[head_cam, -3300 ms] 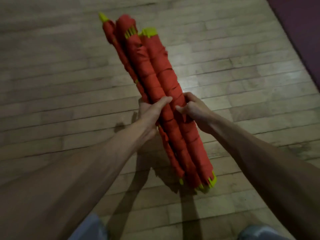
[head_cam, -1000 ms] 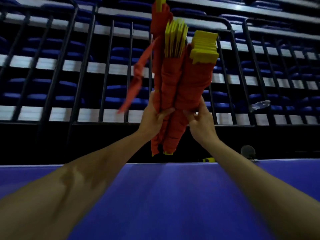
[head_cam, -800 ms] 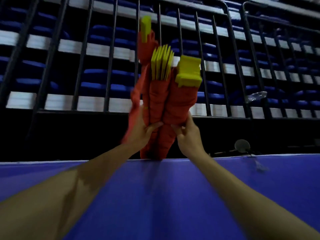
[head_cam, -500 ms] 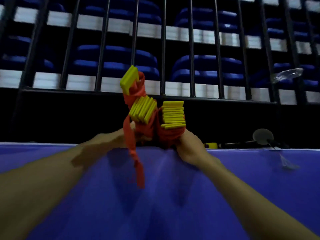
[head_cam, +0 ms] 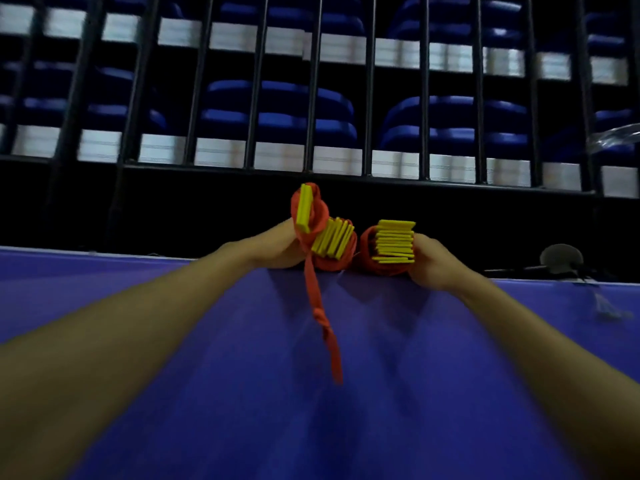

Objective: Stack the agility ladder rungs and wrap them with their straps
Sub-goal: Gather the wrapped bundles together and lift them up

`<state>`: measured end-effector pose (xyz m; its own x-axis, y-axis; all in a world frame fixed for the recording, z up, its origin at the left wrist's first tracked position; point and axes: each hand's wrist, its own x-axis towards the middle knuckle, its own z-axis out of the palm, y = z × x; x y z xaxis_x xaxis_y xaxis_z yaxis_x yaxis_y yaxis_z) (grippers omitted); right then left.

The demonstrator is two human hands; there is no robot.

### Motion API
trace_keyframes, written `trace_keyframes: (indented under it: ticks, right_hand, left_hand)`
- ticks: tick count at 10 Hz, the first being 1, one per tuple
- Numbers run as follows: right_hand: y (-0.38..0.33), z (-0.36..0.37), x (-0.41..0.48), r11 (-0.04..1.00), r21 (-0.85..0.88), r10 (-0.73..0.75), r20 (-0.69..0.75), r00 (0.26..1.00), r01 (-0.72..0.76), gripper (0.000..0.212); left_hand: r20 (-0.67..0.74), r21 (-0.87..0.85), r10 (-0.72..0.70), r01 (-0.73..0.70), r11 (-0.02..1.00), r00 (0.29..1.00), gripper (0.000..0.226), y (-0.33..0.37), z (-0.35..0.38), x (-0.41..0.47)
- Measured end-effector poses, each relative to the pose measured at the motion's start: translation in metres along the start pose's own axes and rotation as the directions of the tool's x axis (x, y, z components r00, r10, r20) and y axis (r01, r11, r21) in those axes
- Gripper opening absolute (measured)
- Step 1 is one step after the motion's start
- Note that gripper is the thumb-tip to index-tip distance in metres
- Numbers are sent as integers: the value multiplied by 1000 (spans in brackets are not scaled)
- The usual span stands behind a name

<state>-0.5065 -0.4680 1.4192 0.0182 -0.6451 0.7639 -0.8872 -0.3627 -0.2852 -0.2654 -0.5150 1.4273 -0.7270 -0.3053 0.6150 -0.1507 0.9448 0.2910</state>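
Three rung bundles (head_cam: pixel 394 244) are gripped at the mat (head_cam: pixel 346 427)'s far edge by left hand (head_cam: pixel 273 249) and right hand (head_cam: pixel 433 263).

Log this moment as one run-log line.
left hand: holds left bundle | right hand: holds right bundle | strap: loose, across blue mat

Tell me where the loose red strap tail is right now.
Head view, centre: the loose red fabric strap tail trails from the strap-wrapped yellow rung bundle by the left hand, toward the camera over the blue surface.
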Motion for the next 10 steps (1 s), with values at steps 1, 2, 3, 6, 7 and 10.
trace_keyframes:
  ticks: [1, 2, 3, 6, 7, 10]
  right_hand:
    - [-16, -3, -26, 997, 71, -25, -201, 979, 40, 38]
    - [-34, -7, -47, 990, 130, -15, -331, 944, 62, 56]
    - [-56, -9, -65, 967, 223, -32, -382, 923, 126, 50]
    - [-71, 7, -73, 990, 99, -38, -481, 876, 97, 32]
    - [-64, 5, -67, 995, 37, -67, -485, 872, 97, 20]
    - [-31, 0, -33, 993, -103, 29, -284, 958, -61, 26]
  left_hand:
    - [-25, -261, -130, 119, 958, 991, 48, 1, 6, -16]
    - [-108, -63, -67, 61, 996, 992, 108, 8, -9, -41]
    - [-101, -200, 40, -60, 978, 994, 96, 24, -9, -55]
    - [-443, -305, -16, -133, 943, 896, 17, 58, 12, -39]
    - [-424, -211, 5, -104, 972, 906, 18, 60, 17, -27]
    - [-450, -30, -10, -3, 1000, 893, 32, 43, 28, -4]
